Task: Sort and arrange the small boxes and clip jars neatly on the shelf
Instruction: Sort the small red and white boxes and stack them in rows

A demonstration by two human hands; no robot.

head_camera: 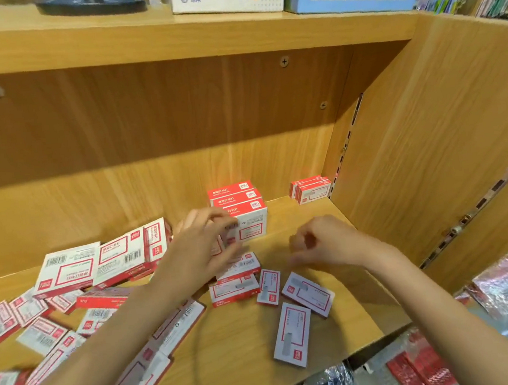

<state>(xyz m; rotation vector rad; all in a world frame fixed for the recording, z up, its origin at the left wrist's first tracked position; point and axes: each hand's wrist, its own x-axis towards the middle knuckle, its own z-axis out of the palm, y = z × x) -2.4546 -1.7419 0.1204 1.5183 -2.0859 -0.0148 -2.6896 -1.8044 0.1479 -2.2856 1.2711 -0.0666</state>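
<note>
Closest to me are both forearms reaching in over the front edge of the wooden shelf, so I read everything else from them. My left hand is up against the tidy block of red-and-white boxes standing near the back of the shelf, its fingers curled around the block's lower left corner (motion blur keeps me from saying exactly which box in the block the fingertips press). My right hand hovers just to the right of that block with its fingers loosely curled and nothing in them, apart from the boxes. Directly beneath and between the two hands lies a scatter of flat small boxes, some face up, one nearer the front edge. Further left a bigger jumble of larger boxes leans and overlaps, spreading toward the left border. A second neat pair of boxes sits in the back right corner against the side panel, well apart from both hands.
</note>
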